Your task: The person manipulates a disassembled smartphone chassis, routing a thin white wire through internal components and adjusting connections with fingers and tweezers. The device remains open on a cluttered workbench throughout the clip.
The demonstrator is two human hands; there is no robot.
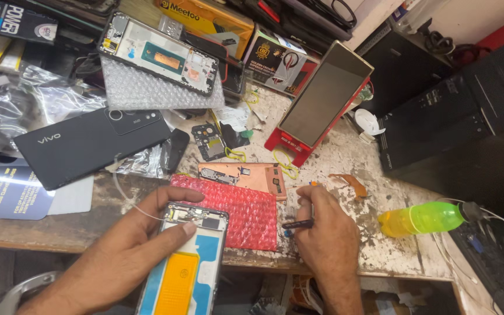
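Our left hand (pixel 141 245) clasps the opened black-framed phone with yellow battery (pixel 185 271), fragile, best gripped by its edges; our right hand (pixel 322 227) pinches a thin dark tool (pixel 297 223).

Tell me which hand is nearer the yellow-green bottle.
Right. The right hand, holding a small dark tool, sits just left of the yellow-green bottle; the left hand is far left, gripping the opened phone.

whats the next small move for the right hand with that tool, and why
Probably bring the right hand and its dark slim tool left to the top of the opened phone. The left hand already steadies that phone, thumb by the exposed board, while the tool tip rests off it, over the edge of the red bubble wrap.
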